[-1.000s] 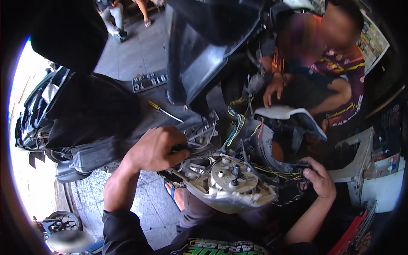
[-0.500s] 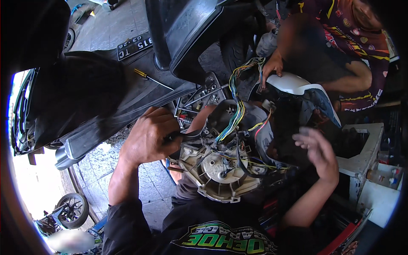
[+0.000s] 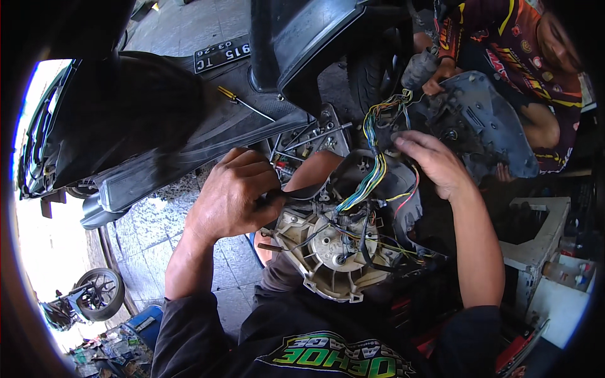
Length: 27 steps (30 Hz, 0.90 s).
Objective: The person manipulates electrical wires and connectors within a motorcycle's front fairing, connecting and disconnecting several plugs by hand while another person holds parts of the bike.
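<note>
My left hand (image 3: 236,192) is closed round the black rim at the left of a scooter headlight assembly (image 3: 343,249), whose pale ribbed back faces up in front of my body. A multicoloured wiring harness (image 3: 376,165) runs from its middle up to the far side. My right hand (image 3: 435,165) reaches over the dark housing (image 3: 409,211); its thumb and fingers are pinched at the end of a red and yellow wire lead (image 3: 416,183). The connector there is mostly covered by my fingertips.
Across from me a co-worker (image 3: 517,57) holds a dark plastic panel (image 3: 495,123). A tray of tools and bolts (image 3: 328,135) lies beyond my left hand. A yellow-handled screwdriver (image 3: 246,104) rests on the scooter floorboard. At right stands a white metal stand (image 3: 535,233).
My right hand has moved left and away from me, from beside the housing to the wire lead, and closed. The co-worker's panel has been turned and raised. My left hand keeps its hold.
</note>
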{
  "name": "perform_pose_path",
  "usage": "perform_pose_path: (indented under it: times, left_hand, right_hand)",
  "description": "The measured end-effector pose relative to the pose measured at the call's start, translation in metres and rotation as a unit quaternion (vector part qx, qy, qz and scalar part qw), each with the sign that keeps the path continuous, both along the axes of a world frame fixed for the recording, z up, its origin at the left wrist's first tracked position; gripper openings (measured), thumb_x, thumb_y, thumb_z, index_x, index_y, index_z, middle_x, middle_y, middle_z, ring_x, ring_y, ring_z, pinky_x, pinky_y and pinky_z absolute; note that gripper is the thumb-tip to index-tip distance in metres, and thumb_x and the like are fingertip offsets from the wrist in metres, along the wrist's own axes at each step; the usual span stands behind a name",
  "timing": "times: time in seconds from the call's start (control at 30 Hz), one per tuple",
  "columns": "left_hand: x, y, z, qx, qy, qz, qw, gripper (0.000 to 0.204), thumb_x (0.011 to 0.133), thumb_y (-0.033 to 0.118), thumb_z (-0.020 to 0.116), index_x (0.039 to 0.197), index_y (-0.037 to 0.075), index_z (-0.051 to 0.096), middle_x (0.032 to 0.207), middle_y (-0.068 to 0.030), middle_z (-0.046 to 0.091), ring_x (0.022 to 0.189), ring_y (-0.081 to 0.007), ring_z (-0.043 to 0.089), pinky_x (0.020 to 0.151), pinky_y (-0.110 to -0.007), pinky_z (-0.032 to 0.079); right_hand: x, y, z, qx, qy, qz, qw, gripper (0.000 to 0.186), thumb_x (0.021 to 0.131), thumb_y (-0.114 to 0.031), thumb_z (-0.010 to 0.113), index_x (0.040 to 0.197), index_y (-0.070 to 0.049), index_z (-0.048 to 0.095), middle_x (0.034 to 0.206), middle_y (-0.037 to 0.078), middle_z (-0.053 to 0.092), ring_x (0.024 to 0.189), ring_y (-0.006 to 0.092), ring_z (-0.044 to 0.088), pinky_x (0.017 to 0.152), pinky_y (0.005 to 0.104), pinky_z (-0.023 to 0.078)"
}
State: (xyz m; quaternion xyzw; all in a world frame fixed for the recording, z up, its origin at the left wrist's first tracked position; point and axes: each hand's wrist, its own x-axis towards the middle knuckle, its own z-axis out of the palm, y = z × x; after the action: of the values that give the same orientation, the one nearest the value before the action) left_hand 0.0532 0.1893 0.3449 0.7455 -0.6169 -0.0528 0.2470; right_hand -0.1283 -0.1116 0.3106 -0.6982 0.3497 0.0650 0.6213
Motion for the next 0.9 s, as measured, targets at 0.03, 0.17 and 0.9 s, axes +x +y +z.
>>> perform_pose_path:
  times: [0.03,0.17,0.9]
  left_hand:
    - [0.0,0.0,0.0,0.006,0.001,0.0,1.0,0.015,0.067,0.018,0.073,0.07,0.006,0.064,0.072,-0.0052,0.061,0.076,-0.0258,0.059,0.077,-0.039,0.045]
    - [0.0,0.001,0.003,0.022,-0.008,0.007,1.0,0.016,0.068,0.018,0.073,0.072,0.006,0.065,0.073,-0.0052,0.062,0.078,-0.0252,0.06,0.079,-0.039,0.045]
    - [-0.055,-0.007,0.016,-0.094,0.135,-0.112,0.98,0.024,0.076,0.015,0.078,0.094,0.005,0.065,0.081,-0.0072,0.062,0.073,-0.0247,0.064,0.065,-0.038,0.053]
  right_hand:
    - [0.001,0.002,0.003,0.015,0.003,-0.013,1.0,0.054,0.093,-0.039,0.067,0.129,0.001,0.061,0.123,0.011,0.065,0.118,0.0196,0.056,0.104,0.032,0.039]
    - [0.0,0.01,0.005,0.098,-0.025,-0.053,0.993,0.052,0.092,-0.03,0.069,0.131,0.002,0.058,0.12,0.011,0.066,0.112,0.0196,0.06,0.102,0.0321,0.044]
    - [-0.078,0.062,0.116,-0.025,-0.293,-0.113,0.949,0.077,0.071,-0.01,0.076,0.137,0.013,0.045,0.112,0.014,0.061,0.094,0.0146,0.061,0.086,0.0286,0.05]
